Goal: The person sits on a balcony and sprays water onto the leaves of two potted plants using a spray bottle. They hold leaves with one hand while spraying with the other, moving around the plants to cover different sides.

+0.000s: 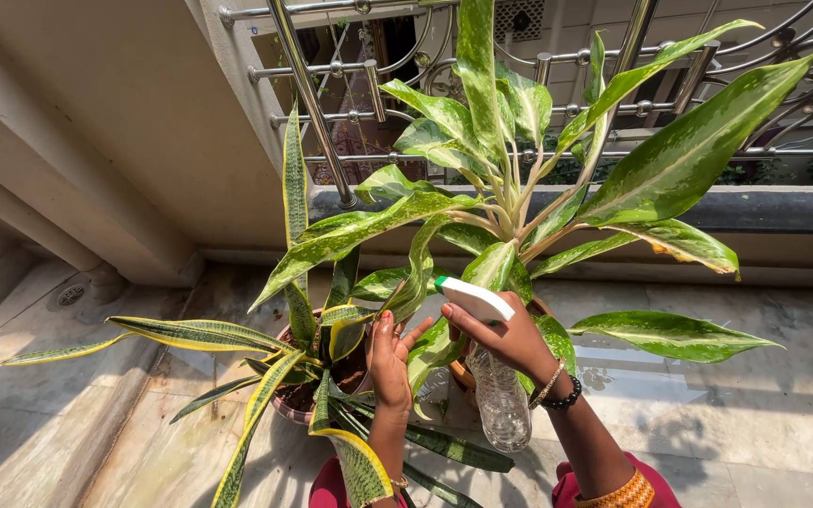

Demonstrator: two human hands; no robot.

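Clear plastic spray bottle (499, 400), white trigger head with a green tip, held upright in the right hand (512, 341); fingers clenched round the neck, one over the trigger, nozzle aimed left at the foliage.

Left hand (390, 362): palm up among the leaves, fingers open and loosely spread, touching or lifting one variegated leaf (416, 282) just beside the nozzle. It grips nothing firmly.

Step in hand, as judged: misting the leaves, with the free hand presenting a leaf to the spray. Next move would call for a squeeze of the trigger with the nozzle kept close to the leaf, and the supporting hand held steady underneath.

Broad-leaved plant (510, 179): green leaves mottled cream, pale stems, rooted in a brown pot (463, 374) mostly hidden behind the bottle and hand.

Snake plant (303, 329): stiff yellow-edged blades in a reddish pot (286, 406), just left of the first pot; blades cross under the left forearm and crowd the reach.

Marble floor (755, 414): pale, sunlit, apparently wet near the pots.

Metal railing (331, 103): steel bars and scrollwork on a grey ledge behind the plants.

Beige wall (96, 141) at left, with a floor drain (71, 294) at its foot.
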